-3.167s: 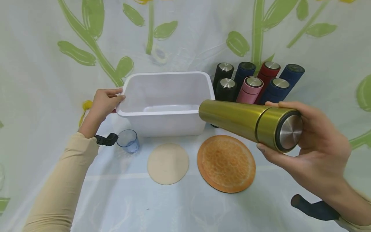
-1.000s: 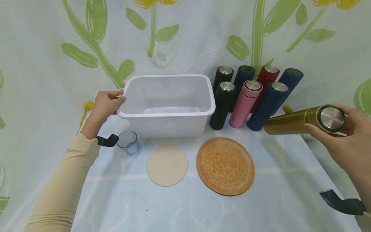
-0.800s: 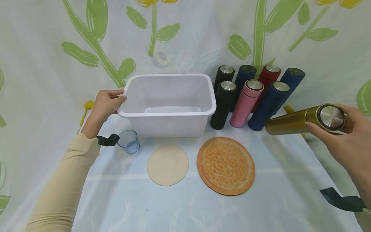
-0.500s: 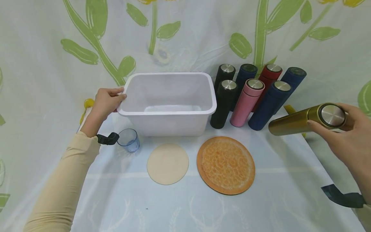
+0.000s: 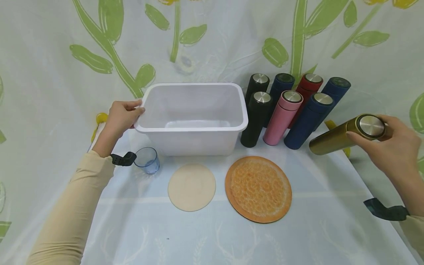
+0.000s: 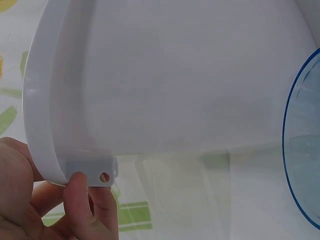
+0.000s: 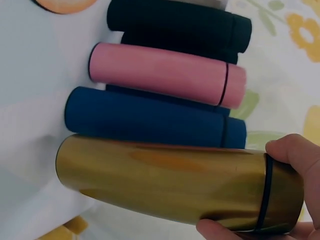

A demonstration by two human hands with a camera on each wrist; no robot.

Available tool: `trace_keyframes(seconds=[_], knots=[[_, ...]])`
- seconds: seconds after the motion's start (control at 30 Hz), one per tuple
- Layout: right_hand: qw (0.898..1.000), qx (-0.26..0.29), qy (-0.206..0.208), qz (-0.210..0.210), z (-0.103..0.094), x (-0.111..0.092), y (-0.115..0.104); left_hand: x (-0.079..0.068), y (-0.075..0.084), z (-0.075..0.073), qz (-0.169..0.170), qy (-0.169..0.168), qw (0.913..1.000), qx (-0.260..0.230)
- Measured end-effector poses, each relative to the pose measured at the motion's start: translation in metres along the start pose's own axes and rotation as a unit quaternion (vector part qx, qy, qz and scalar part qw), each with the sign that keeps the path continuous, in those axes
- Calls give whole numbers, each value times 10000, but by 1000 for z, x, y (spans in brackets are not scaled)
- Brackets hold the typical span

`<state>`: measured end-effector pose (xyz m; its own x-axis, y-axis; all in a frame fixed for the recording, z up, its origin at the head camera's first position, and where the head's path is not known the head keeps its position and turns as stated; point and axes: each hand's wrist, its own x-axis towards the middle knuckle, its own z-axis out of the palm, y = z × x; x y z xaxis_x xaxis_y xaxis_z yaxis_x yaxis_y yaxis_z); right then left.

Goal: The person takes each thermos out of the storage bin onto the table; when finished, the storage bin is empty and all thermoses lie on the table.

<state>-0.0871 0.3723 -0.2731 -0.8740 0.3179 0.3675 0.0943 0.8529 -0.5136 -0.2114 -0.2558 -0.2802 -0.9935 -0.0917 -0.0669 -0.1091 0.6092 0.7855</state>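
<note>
My left hand (image 5: 120, 117) pinches the left end of the rim of a white plastic tub (image 5: 190, 141), and the left wrist view shows fingers around a small tab with a hole. The tub holds nothing. My right hand (image 5: 392, 147) grips a gold vacuum flask (image 5: 338, 137) by its capped end. The flask tilts, steel lid up and towards me, its base low over the table beside a blue flask (image 5: 306, 123). In the right wrist view the gold flask (image 7: 165, 180) lies alongside the blue one (image 7: 150, 117), with a pink flask (image 7: 160, 75) beyond.
Dark flasks (image 5: 255, 121), a red flask (image 5: 309, 81) and more blue ones stand in two rows right of the tub. In front lie a beige round mat (image 5: 192, 187) and an orange-brown round mat (image 5: 258, 189). A blue-tinted glass (image 5: 147, 162) stands near my left wrist.
My right hand has carried the gold flask from in front of the tub to the right end of the flask row, tilting it more upright lately. The left hand has stayed on the rim.
</note>
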Motion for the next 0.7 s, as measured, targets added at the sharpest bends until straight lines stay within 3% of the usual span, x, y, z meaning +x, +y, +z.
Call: trace_keyframes(seconds=[0.7], knots=[[9995, -59, -283, 82, 29, 37, 19, -1, 0, 0, -10, 33, 10000, 11]])
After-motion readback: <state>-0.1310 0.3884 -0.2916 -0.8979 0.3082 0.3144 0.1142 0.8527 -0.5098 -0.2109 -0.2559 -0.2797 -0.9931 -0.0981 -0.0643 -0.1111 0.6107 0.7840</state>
